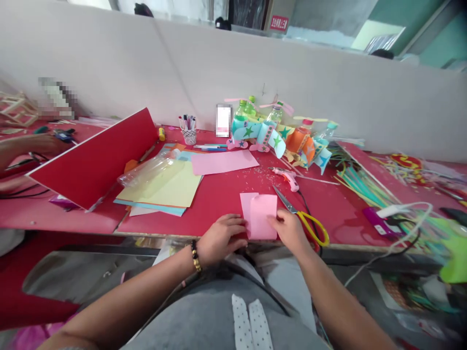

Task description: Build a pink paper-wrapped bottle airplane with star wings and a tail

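A folded piece of pink paper (264, 217) stands at the table's front edge, with a second pink layer showing on its left. My right hand (290, 228) pinches the paper's right edge between thumb and fingers. At its left edge, my left hand (223, 238) grips the lower side with bent fingers; the thumb is partly hidden. Yellow-handled scissors (313, 227) lie just beyond my right hand, blades pointing away. Behind them rests a pink glue gun (286, 178) with a dark cord. A longer pink sheet (225, 162) lies flat farther back.
Coloured sheets (164, 187) and a clear plastic bottle (149, 167) lie left, beside a red board (105, 160). Bottle helicopters (277, 131), a pen cup (189, 136) and a phone (223, 120) line the wall. A purple box (381, 223) with cables sits right. Another person's arm (29, 150) shows left.
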The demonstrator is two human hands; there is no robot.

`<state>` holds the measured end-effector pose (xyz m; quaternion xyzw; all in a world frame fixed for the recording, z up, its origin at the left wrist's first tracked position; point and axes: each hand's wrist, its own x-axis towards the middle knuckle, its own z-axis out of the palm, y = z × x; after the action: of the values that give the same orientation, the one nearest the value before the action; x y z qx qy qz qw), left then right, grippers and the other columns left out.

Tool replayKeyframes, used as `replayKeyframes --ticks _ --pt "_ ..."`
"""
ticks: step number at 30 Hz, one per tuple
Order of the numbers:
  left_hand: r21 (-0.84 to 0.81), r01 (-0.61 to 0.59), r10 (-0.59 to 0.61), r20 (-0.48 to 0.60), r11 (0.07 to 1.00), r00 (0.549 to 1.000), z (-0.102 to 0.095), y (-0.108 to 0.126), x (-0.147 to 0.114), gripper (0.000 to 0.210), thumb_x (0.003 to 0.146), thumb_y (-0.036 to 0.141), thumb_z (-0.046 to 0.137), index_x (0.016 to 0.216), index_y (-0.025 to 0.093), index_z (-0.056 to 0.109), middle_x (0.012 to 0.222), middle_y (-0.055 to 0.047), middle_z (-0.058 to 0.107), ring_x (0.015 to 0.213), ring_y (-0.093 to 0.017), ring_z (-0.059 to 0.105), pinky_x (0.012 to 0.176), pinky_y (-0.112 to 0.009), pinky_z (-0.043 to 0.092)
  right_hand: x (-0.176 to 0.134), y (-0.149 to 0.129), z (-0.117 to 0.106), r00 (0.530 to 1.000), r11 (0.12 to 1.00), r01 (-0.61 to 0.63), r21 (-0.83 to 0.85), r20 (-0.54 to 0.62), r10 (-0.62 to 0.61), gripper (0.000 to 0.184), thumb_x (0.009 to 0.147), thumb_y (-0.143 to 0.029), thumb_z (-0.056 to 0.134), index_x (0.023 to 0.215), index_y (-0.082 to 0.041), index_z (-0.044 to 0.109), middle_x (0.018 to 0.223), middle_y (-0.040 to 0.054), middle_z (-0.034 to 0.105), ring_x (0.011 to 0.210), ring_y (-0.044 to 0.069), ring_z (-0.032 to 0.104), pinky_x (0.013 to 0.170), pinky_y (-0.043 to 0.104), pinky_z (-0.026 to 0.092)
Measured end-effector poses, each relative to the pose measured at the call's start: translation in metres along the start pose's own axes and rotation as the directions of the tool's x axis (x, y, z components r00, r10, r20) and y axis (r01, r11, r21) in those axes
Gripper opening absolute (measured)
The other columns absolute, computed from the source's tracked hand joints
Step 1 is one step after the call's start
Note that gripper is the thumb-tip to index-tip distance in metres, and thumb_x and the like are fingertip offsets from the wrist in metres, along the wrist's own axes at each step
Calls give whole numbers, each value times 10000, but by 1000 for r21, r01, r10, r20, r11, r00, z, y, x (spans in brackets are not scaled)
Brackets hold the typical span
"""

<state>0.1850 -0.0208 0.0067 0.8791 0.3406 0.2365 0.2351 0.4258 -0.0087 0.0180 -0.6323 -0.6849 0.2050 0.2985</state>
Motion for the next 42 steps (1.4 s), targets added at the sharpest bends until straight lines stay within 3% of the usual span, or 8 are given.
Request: replayKeyframes --ticks 4,8,12,16,20,26,32,42 --pt "54 152 -144 -125 987 982 -9 -10 20 204 940 350 547 937 210 695 1054 -40 715 1031 -199 619 966 -326 448 33 1 17 1000 994 2 -112 11 0 339 723 -358 684 537 -213 440 542 -17 502 566 144 465 563 265 311" --pt "132 273 -245 -194 953 950 -19 -32 62 283 895 363 604 1078 151 647 1140 -124 667 1098 -279 578 1020 -434 373 38 -3 27 1000 978 -5 -209 -5 4 294 709 -297 719 557 -207 484 601 7 558 600 154 497 576 266 296" --pt "174 315 -301 -102 933 948 -18 -50 108 422 777 396 739 1087 127 640 1160 -157 633 1136 -319 547 1005 -474 384 32 -5 30 999 963 -13 -268 -37 3 238 728 -298 728 613 -198 545 691 39 614 663 174 549 603 270 311" --pt "144 309 -318 40 940 947 -13 -60 134 286 885 405 634 999 143 641 1075 -79 643 1018 -222 599 926 -441 469 31 -2 33 999 962 -21 -272 -53 7 205 733 -310 735 667 -197 577 727 39 627 675 178 563 619 274 332" --pt "25 294 -295 103 956 950 -15 -73 135 249 926 387 589 937 144 641 961 -46 659 880 -169 630 827 -367 521 36 2 36 998 977 -17 -213 -59 4 193 707 -315 755 722 -205 597 744 26 632 692 180 575 639 273 371" --pt "-324 276 -293 -4 905 956 -24 -92 123 284 898 384 627 796 120 613 721 14 607 646 -113 582 638 -268 495 57 5 34 993 999 16 -38 -115 -20 430 686 -400 742 1044 -193 624 1018 93 671 887 233 611 744 319 450" --pt "-601 280 -397 -69 749 915 -24 -103 124 273 881 355 654 751 125 587 660 39 570 558 -81 525 566 -228 451 61 9 31 998 984 59 169 4 -60 325 788 -487 604 711 -173 639 652 1 632 632 164 564 573 250 397" --pt "-747 310 -510 -45 588 859 -28 -109 123 262 945 348 577 826 116 594 684 35 561 534 -66 512 516 -203 463 58 10 35 995 956 18 292 -101 13 416 773 -539 610 577 -197 476 539 -51 410 552 116 392 515 245 292"
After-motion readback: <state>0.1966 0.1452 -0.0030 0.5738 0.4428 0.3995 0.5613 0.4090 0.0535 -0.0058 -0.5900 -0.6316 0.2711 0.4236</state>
